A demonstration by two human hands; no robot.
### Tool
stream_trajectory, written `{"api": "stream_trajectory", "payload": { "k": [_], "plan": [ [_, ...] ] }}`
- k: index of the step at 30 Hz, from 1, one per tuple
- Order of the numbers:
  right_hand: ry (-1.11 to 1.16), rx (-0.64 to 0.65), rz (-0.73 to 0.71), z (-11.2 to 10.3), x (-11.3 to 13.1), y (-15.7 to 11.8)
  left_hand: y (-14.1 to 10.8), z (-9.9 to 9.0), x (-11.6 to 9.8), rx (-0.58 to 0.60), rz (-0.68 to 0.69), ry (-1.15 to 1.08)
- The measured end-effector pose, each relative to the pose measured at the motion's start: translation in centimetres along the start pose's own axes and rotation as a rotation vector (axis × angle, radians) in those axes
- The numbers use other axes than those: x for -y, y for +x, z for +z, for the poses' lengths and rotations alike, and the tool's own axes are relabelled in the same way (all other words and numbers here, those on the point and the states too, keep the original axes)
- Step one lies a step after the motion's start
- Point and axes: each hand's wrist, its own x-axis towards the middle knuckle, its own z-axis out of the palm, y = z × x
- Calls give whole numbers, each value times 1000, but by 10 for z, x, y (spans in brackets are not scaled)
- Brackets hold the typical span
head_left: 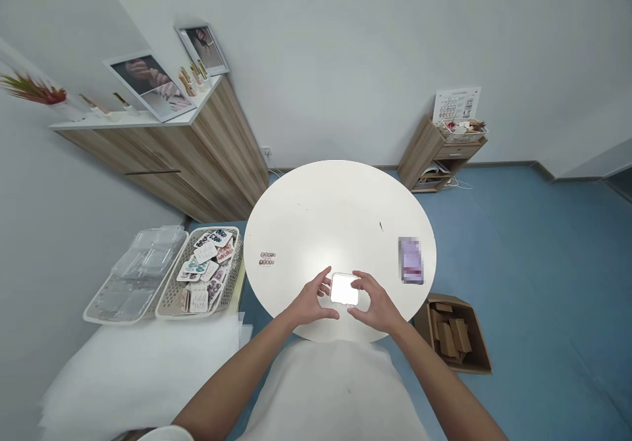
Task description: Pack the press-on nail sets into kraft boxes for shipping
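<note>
A small square clear plastic box, glaring white with reflected light, is at the near side of the round white table. My right hand grips its right side, with fingers over the upper right edge and the thumb by the lower corner. On the other side my left hand curves around the box with thumb and fingers apart. Whether its fingertips touch the box I cannot tell. Off to the left on the tabletop lies a card of press-on nails.
A blurred purple package lies at the table's right. White baskets hold nail cards and clear boxes on the left. An open carton with brown boxes sits on the floor at right. Wooden cabinets stand behind.
</note>
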Motion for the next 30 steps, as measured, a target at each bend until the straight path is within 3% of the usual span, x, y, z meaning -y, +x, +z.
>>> {"api": "stream_trajectory", "payload": {
  "k": [7,23,30],
  "plan": [
    [-51,7,-51,3,5,2,0,-1,-6,-4,75,25],
    [-56,-59,-125,4,-4,4,-2,6,-12,17,53,-83],
    [70,10,-33,1,1,8,2,2,0,12,12,-131]
  ]
}}
